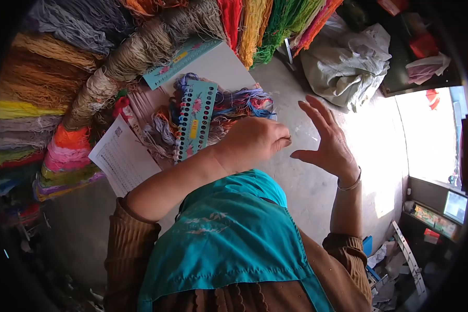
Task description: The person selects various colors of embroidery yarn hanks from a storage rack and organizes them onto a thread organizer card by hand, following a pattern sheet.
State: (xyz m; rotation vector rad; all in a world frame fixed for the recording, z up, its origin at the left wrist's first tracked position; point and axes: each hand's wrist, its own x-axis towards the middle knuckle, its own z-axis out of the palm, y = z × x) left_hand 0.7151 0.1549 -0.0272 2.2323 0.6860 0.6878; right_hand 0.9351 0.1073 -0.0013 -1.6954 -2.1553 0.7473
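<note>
My left hand (pixel 260 139) is closed, thumb and fingers pinched together, in front of my teal apron (pixel 218 234). Whatever the pinch holds, if anything, is too small to make out. Facing it on the right, my right hand (pixel 330 148) has its fingers spread and thumb apart, with nothing visible in it. Beyond my left forearm lies a turquoise floral card (pixel 196 114) with holes along its edges and threads looped at the holes. Bundles of blue, red and multicoloured thread (pixel 244 101) spread on both sides of the card.
A printed paper sheet (pixel 124 158) lies left of the card. Behind are a larger turquoise-edged board (pixel 234 65) and a thick beige yarn roll (pixel 140 49). Coloured yarn hanks (pixel 52 67) hang around the left and top. A white sack (pixel 348 57) stands at upper right.
</note>
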